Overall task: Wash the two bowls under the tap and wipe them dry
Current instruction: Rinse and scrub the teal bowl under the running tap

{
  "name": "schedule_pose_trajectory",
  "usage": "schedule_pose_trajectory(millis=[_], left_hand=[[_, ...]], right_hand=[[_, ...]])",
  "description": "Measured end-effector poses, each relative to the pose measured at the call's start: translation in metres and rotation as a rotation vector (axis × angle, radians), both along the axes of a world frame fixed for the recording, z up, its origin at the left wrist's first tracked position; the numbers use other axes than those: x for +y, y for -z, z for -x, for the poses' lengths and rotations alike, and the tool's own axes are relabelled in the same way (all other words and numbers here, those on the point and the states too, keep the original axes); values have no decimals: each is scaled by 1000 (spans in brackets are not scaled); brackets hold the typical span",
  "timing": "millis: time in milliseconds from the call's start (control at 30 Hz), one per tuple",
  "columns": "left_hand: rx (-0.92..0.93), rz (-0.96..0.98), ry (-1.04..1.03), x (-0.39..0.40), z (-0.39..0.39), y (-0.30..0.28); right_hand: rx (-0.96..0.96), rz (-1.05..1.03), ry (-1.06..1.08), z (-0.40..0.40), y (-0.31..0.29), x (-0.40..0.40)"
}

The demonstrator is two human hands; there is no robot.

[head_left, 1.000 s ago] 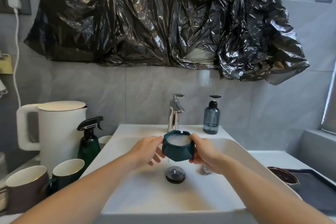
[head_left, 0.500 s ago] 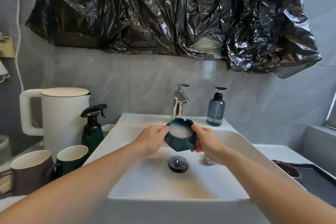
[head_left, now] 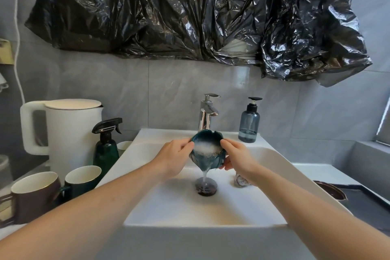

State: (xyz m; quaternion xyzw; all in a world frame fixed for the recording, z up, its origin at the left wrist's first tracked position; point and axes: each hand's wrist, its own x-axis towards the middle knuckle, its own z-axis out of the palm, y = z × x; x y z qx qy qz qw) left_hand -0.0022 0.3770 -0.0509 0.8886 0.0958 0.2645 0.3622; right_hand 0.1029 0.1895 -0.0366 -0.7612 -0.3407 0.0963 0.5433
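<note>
over the white sink, both hands are gripping a dark teal bowl just below the tap.

the left hand is curling its fingers and thumb round the bowl's left rim, and the right hand is clasping the right side, fingers wrapping underneath. the bowl is tipping toward the person, and foamy white water is pouring from its near edge down onto the dark drain plug. a second, brown bowl is sitting on the dark mat to the right of the sink. a blue soap dispenser is standing on the sink's back ledge, right of the tap. a white kettle, a green spray bottle and two mugs are standing to the left.
</note>
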Motion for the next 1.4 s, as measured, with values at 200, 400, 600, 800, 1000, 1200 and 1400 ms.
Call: schedule_pose_trajectory(millis=[200,400,600,800,1000,1200,1400], left_hand=[[-16,3,5,0,0,1],[-8,19,23,2,-1,1],[-24,6,39,3,1,-1],[-32,40,31,5,0,0],[-26,61,10,5,-1,-1],[-68,81,24,6,-3,1],[-98,70,28,3,-2,0]], right_hand=[[-41,-13,-25,-3,2,0],[-88,-19,-46,-9,5,2],[-119,-17,-49,-14,7,4],[-152,-23,-36,-13,8,5],[-168,34,-20,-14,9,5],[-204,28,-29,-6,6,4],[-194,2,-53,-3,4,4]])
